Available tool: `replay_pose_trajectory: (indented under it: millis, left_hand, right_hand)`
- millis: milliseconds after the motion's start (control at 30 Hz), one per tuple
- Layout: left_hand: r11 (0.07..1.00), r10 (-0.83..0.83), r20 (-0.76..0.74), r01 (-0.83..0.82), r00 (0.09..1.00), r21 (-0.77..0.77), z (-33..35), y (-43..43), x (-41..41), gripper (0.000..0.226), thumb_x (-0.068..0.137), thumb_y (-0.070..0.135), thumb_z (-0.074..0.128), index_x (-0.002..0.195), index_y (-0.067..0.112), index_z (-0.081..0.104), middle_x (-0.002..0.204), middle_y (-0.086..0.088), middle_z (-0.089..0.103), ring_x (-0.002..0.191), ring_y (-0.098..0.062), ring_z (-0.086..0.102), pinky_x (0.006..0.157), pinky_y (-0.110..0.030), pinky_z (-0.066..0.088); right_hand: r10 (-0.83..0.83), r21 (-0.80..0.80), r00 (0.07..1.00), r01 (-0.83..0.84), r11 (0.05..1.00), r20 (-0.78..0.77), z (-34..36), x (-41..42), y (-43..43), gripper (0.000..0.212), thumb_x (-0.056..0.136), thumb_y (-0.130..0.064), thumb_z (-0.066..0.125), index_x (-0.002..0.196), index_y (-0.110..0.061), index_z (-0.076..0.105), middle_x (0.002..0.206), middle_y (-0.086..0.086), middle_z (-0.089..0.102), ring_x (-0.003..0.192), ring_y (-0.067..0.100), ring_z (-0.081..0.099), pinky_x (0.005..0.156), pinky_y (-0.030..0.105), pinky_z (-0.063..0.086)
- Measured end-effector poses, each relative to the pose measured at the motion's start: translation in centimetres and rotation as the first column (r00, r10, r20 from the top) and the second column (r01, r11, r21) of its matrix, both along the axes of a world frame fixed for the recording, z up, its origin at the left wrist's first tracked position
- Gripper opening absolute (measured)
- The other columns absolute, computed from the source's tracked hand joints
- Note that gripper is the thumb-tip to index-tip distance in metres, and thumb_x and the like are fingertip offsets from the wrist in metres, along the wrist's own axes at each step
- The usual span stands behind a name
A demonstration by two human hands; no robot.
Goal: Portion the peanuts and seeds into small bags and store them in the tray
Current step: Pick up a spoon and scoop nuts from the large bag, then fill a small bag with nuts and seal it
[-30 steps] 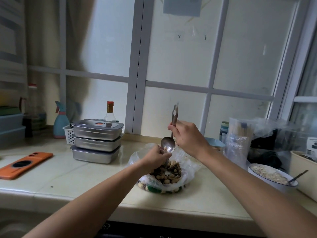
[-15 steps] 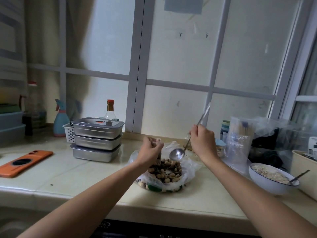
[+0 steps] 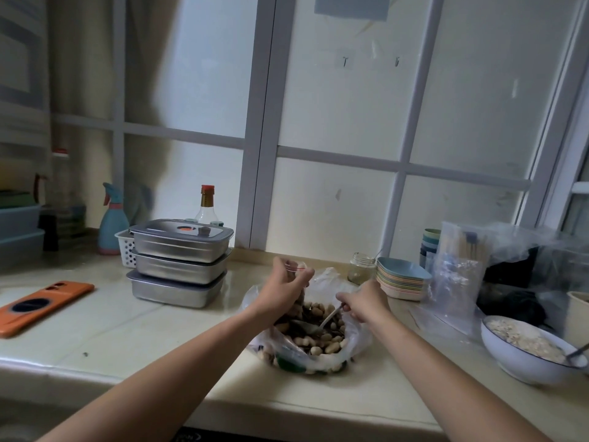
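Head view: left grip (image 3: 280, 290) clutches small bag (image 3: 294, 267) upright; right grip (image 3: 363, 301) holds spoon (image 3: 318, 325), tip in peanuts (image 3: 322, 341).

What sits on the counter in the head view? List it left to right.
Orange phone, blue spray bottle, stacked steel containers, bag of peanuts, stack of shallow bowls, white bowl of seeds.

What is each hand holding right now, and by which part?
Left hand grips the small bag near its top. Right hand holds the spoon by the handle's end, its bowl down in the peanuts.
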State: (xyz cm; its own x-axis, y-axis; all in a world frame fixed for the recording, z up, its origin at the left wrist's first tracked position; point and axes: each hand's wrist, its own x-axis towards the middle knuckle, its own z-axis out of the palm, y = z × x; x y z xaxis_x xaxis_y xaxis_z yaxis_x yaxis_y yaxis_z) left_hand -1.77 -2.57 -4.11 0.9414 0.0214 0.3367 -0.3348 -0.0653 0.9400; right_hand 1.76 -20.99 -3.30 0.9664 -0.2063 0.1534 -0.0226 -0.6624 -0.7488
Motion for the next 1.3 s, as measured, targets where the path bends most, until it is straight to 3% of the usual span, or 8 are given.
replay_pose_trajectory:
  millis: [100, 233, 367, 567, 667, 800, 1133, 1300]
  left_hand:
    - [1.0, -0.015, 0.011, 0.015, 1.0, 0.021, -0.4, 0.2, 0.9, 0.038, 0.1, 0.033, 0.063, 0.117, 0.012, 0.037, 0.102, -0.022, 0.065, 0.064, -0.017, 0.055, 0.05, -0.031, 0.046]
    - [0.998, 0.006, 0.036, -0.008, 0.999, 0.063, -0.8, 0.0, 2.3, 0.034, 0.1, 0.034, 0.064, 0.113, 0.015, 0.04, 0.109, -0.024, 0.067, 0.075, -0.019, 0.061, 0.062, -0.035, 0.054]
    - [0.999, 0.012, 0.06, -0.015, 0.998, 0.047, -1.2, -0.4, 3.3, 0.039, 0.099, 0.028, 0.066, 0.118, 0.007, 0.04, 0.106, -0.024, 0.067, 0.075, -0.019, 0.06, 0.069, -0.035, 0.053]
    - [0.997, -0.026, 0.078, 0.02, 0.997, 0.072, -1.3, -0.3, 3.8, 0.031, 0.1, 0.021, 0.063, 0.112, 0.009, 0.038, 0.092, -0.013, 0.061, 0.063, -0.014, 0.055, 0.058, -0.029, 0.05]
    - [0.995, -0.011, 0.083, 0.003, 0.997, 0.101, -1.4, -0.2, 4.2, 0.029, 0.1, 0.019, 0.063, 0.111, 0.009, 0.038, 0.086, -0.008, 0.058, 0.059, -0.011, 0.055, 0.055, -0.028, 0.048]
    - [0.997, 0.026, 0.1, -0.033, 0.995, 0.067, -0.9, -0.2, 4.6, 0.029, 0.099, 0.018, 0.064, 0.112, 0.009, 0.039, 0.088, -0.009, 0.062, 0.057, -0.01, 0.056, 0.053, -0.024, 0.049]
    - [0.999, -0.05, -0.035, 0.051, 0.998, 0.015, -0.4, 1.0, 4.1, 0.049, 0.099, 0.02, 0.065, 0.132, 0.01, 0.031, 0.076, -0.002, 0.063, 0.058, -0.009, 0.057, 0.054, -0.02, 0.048]
    - [0.993, -0.091, -0.074, 0.097, 0.993, 0.073, -0.1, 1.8, 3.0, 0.058, 0.098, 0.024, 0.066, 0.141, 0.017, 0.028, 0.106, -0.006, 0.066, 0.092, -0.011, 0.064, 0.082, -0.024, 0.054]
  right_hand:
    - [0.031, -0.226, 0.999, -0.027, 0.974, 0.013, -0.2, 0.8, 0.5, 0.069, 0.087, -0.037, 0.079, 0.14, -0.002, 0.05, 0.127, 0.018, 0.067, 0.111, 0.031, 0.068, 0.089, 0.037, 0.053]
    - [0.126, -0.486, 0.984, -0.051, 0.873, 0.125, 0.2, 0.5, 1.5, 0.022, 0.1, -0.035, 0.057, 0.096, -0.017, 0.068, 0.097, 0.006, 0.07, 0.086, 0.023, 0.066, 0.068, 0.031, 0.049]
    - [0.409, -0.418, 0.797, -0.219, 0.882, 0.444, 2.4, -0.2, 2.6, 0.027, 0.096, 0.0, 0.049, 0.104, -0.02, 0.065, 0.103, -0.004, 0.055, 0.091, 0.011, 0.055, 0.066, 0.007, 0.035]
    - [0.583, -0.372, 0.765, -0.475, 0.797, 0.274, 3.0, 1.3, 3.4, 0.041, 0.096, 0.001, 0.049, 0.104, -0.026, 0.078, 0.122, -0.002, 0.051, 0.109, 0.009, 0.052, 0.079, -0.004, 0.034]
    - [0.651, -0.307, 0.736, -0.585, 0.75, 0.187, 3.1, 2.2, 3.5, 0.042, 0.098, -0.002, 0.048, 0.108, -0.031, 0.076, 0.127, -0.006, 0.05, 0.113, 0.007, 0.053, 0.091, 0.01, 0.039]
    - [0.615, -0.296, 0.721, -0.541, 0.788, 0.32, 3.0, 2.8, 3.3, 0.027, 0.096, -0.006, 0.05, 0.101, -0.024, 0.07, 0.115, -0.006, 0.055, 0.084, 0.003, 0.06, 0.076, 0.015, 0.042]
    - [0.677, -0.256, 0.651, -0.628, 0.735, 0.344, 1.2, 3.5, 2.6, 0.015, 0.101, -0.035, 0.064, 0.097, -0.026, 0.075, 0.107, -0.013, 0.065, 0.093, 0.005, 0.066, 0.082, 0.023, 0.053]
    - [0.681, -0.164, 0.626, -0.679, 0.716, 0.379, 1.4, 2.8, 2.0, 0.004, 0.093, -0.024, 0.076, 0.092, -0.021, 0.075, 0.098, -0.007, 0.068, 0.082, 0.015, 0.073, 0.076, 0.034, 0.061]
